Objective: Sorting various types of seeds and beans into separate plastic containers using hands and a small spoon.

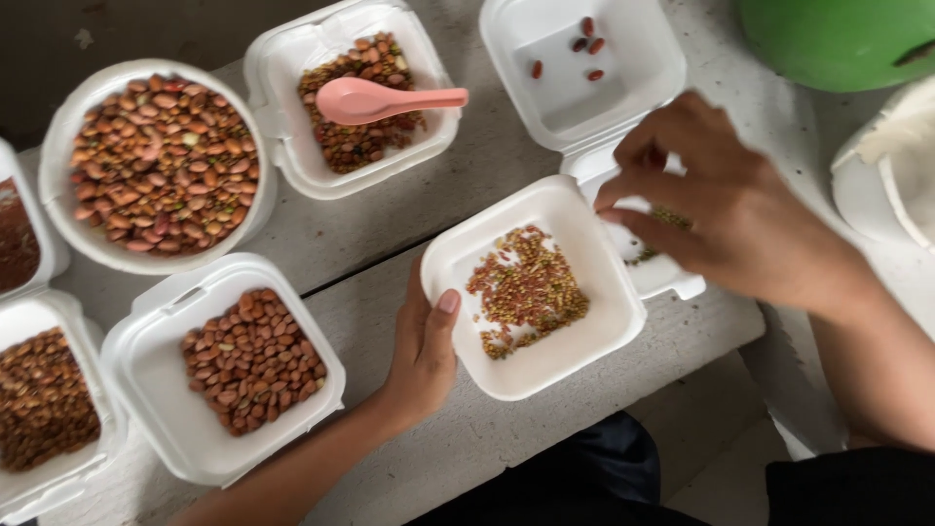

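A person's left hand (421, 351) grips the near-left edge of a white foam tray (575, 370) at centre frame, thumb pressed on its rim, fingers hidden beneath. Small reddish and green seeds (526, 289) lie in it. The right hand (721, 209), right of centre, hovers over the tray's far corner, fingertips pinched together; what they pinch cannot be told. A pink spoon (385, 99) rests on beans (362, 136) at upper centre.

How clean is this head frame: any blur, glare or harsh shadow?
Head view: light is soft and even, with no glare on the white foam trays; the right hand is slightly motion-blurred, while the left hand and the pink spoon look sharp; shadows are faint.
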